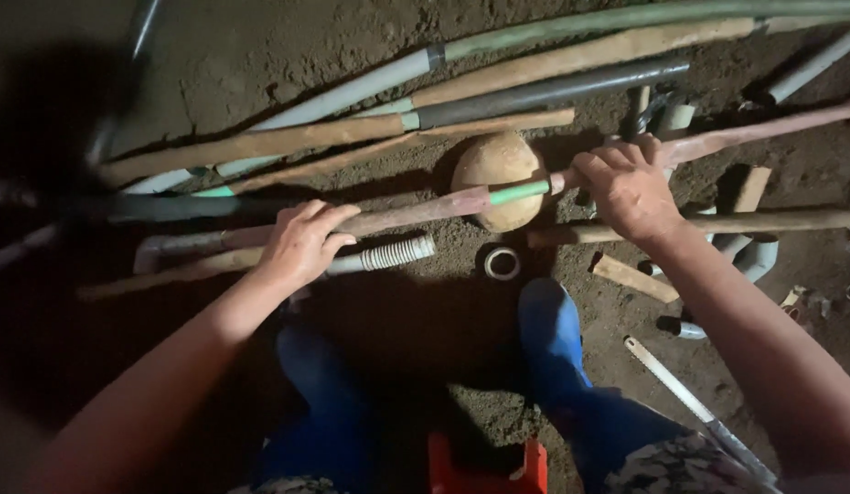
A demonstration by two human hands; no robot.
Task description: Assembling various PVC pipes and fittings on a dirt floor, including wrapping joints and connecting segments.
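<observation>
Both hands are clamped on that long dirty pinkish pipe (pixel 425 209), left hand (pixel 301 242) and right hand (pixel 626 187), resting across the round tan stone (pixel 496 165) on the dirt floor, so it could easily roll off sideways.

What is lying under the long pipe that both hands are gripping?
A round stone sits beneath the pipe, on dirt ground. Its middle is covered by the pipe.

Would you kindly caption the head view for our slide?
Both hands, left hand and right hand, grip a long pipe over a round stone.
</observation>
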